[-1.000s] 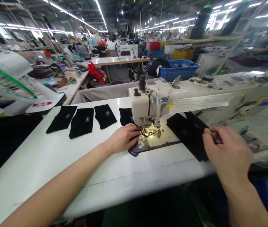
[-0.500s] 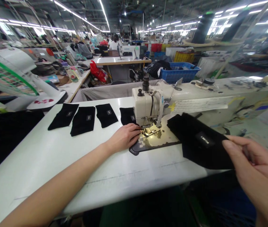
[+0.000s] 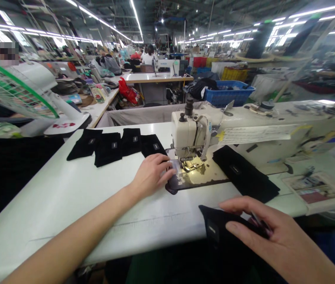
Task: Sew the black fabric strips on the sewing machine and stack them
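Note:
My left hand [image 3: 152,173] lies on the white table just left of the sewing machine's presser foot [image 3: 189,165], fingers stretched out and nothing visibly held. Close beyond its fingertips is a black fabric piece [image 3: 148,142] with a small label. At the table's front edge my right hand [image 3: 262,232] pinches another labelled black fabric piece [image 3: 223,236], which hangs over the edge. A small metallic object, too unclear to name, shows inside that hand. Black fabric pieces [image 3: 247,177] lie right of the needle, beneath the machine arm.
Three more labelled black pieces [image 3: 108,152] overlap in a row at left. The machine head [image 3: 185,128] rises over the table. A fan [image 3: 22,90] stands at far left; a blue basket [image 3: 229,94] and other workstations are behind. A parts tray [image 3: 315,189] sits at right.
My right hand has moved down and left to the table edge with a black piece. The pieces at right now lie flat. The piece near my left hand has shifted left, toward the row.

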Motion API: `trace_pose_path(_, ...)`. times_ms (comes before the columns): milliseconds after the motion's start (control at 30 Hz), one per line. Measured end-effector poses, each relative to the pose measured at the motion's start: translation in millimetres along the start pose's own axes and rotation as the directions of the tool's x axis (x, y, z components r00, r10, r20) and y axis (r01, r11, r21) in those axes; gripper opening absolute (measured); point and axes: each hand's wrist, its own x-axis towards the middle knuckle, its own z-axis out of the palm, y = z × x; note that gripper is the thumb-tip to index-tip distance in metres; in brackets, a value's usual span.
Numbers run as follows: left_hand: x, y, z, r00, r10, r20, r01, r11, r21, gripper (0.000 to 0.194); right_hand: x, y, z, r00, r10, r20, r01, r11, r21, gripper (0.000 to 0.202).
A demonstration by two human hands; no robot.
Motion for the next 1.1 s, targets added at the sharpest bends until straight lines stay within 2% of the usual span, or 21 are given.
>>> trace_pose_path(33,-5,11,-2.9,0.999,0.013,0.050,-0.002,0.980,-0.197,0.035,-1,-4,3,1.000,0.018,-0.016,-0.018,0.999,0.039,0.026)
trace_pose_path(67,-10,23,-4.5,0.989,0.049,0.137,0.013,0.908,-0.418,0.037,-2,-8,5,0.998,0.040,-0.040,-0.036,0.996,0.083,0.025)
trace_pose_path(133,-19,43,-3.4,0.950,0.121,0.289,0.133,0.681,-0.720,0.051,-4,-16,11,0.993,0.077,-0.085,-0.062,0.984,0.167,0.022)
trace_pose_path(200,-24,55,1.3,0.911,0.141,0.389,0.274,0.500,-0.822,0.056,-5,-19,15,0.990,0.105,-0.098,-0.080,0.970,0.228,0.020)
trace_pose_path(233,-25,57,3.6,0.896,0.128,0.426,0.331,0.449,-0.830,0.048,-6,-18,17,0.987,0.121,-0.104,-0.092,0.965,0.247,0.021)
trace_pose_path(300,-23,56,5.8,0.880,0.066,0.470,0.409,0.399,-0.821,0.027,-5,-10,19,0.977,0.163,-0.138,-0.124,0.958,0.258,0.026)
trace_pose_path(333,-20,52,4.9,0.880,0.018,0.475,0.430,0.396,-0.811,0.023,-5,-4,20,0.970,0.177,-0.166,-0.133,0.960,0.247,0.030)
trace_pose_path(400,-13,42,-0.5,0.894,-0.101,0.436,0.434,0.437,-0.788,0.023,-2,11,22,0.964,0.176,-0.200,-0.138,0.971,0.194,0.035)
trace_pose_path(500,-1,25,-13.2,0.911,-0.258,0.321,0.412,0.557,-0.721,0.018,0,32,35,0.979,0.162,-0.124,-0.143,0.979,0.144,0.036)
trace_pose_path(600,11,12,-19.6,0.901,-0.286,0.326,0.434,0.607,-0.666,0.016,-6,40,59,0.980,0.197,-0.024,-0.187,0.957,0.220,0.039)
trace_pose_path(700,21,3,-11.2,0.863,-0.331,0.382,0.505,0.604,-0.616,0.019,-18,36,90,0.966,0.248,0.077,-0.259,0.899,0.352,0.049)
trace_pose_path(800,30,-3,7.7,0.822,-0.446,0.354,0.569,0.640,-0.516,0.015,-30,28,117,0.956,0.290,0.035,-0.271,0.836,0.478,0.062)
trace_pose_path(867,34,-5,19.7,0.843,-0.430,0.323,0.536,0.723,-0.436,0.012,-35,27,131,0.956,0.292,-0.015,-0.244,0.826,0.508,0.062)
trace_pose_path(1000,36,-1,31.0,0.949,-0.271,0.161,0.297,0.940,-0.167,0.020,-40,35,147,0.948,0.288,-0.139,-0.189,0.855,0.484,0.056)
trace_pose_path(1100,28,11,29.6,0.980,-0.196,0.042,0.192,0.978,0.080,0.021,-43,44,152,0.944,0.259,-0.206,-0.143,0.881,0.452,0.053)
